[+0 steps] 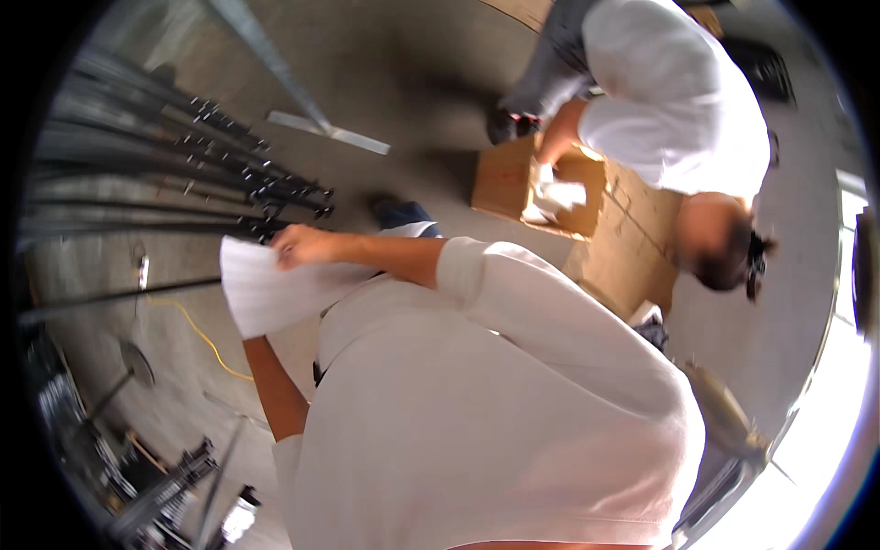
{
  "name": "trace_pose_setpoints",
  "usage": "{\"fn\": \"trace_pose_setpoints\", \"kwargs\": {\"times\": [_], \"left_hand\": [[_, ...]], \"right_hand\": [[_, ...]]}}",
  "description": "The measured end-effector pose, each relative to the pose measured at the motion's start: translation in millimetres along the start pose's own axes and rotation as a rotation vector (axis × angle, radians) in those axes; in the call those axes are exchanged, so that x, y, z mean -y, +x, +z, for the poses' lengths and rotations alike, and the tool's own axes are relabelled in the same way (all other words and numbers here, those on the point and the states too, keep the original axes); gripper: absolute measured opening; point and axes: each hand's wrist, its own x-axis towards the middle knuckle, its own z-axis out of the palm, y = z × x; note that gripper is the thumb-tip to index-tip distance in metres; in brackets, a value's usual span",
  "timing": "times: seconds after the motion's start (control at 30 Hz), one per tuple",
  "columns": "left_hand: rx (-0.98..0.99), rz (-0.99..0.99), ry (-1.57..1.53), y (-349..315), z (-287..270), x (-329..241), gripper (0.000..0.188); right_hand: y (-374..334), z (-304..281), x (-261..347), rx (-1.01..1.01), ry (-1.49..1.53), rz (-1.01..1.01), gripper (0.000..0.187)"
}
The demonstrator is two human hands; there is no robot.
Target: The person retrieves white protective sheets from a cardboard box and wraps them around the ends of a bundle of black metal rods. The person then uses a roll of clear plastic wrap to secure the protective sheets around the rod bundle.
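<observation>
A thin white sheet (266, 293) spreads in front of my body at the left; I cannot tell whether it is paper, foam or cloth. My right hand (304, 246) is closed on its upper part, fingers bent over it. From below, my left forearm (275, 390) reaches up behind the same sheet, which hides that hand and its fingers. Beyond the sheet, close to my right hand, are the ends of several long black poles (266, 197).
At the upper right another person (678, 101) bends over an open cardboard box (500, 188) with a hand among white pieces in it. Flattened cardboard (632, 238) lies beside it. A metal stand (339, 136), a yellow cord (203, 337) and a round-based stand (137, 364) are on the floor.
</observation>
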Motion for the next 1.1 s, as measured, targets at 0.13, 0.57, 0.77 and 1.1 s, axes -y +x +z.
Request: {"fn": "trace_pose_setpoints", "kwargs": {"times": [0.13, 0.57, 0.77, 1.1], "left_hand": [[0.008, -0.013, -0.036, 7, 8, -16, 0.045], [0.050, 0.008, -0.085, -6, 28, -12, 0.044], [0.112, 0.071, -0.124, -11, 26, 24, 0.043], [0.247, 0.091, -0.354, -8, 46, -90, 0.034]], "right_hand": [[-6, -1, 11, -0.368, -0.069, 0.066, 0.018], [-28, 7, 2, -0.337, -0.156, -0.037, 0.028], [-43, -13, 5, -0.230, 0.300, -0.036, 0.017], [-52, -6, 41, 0.246, 0.660, 0.025, 0.027]]}}
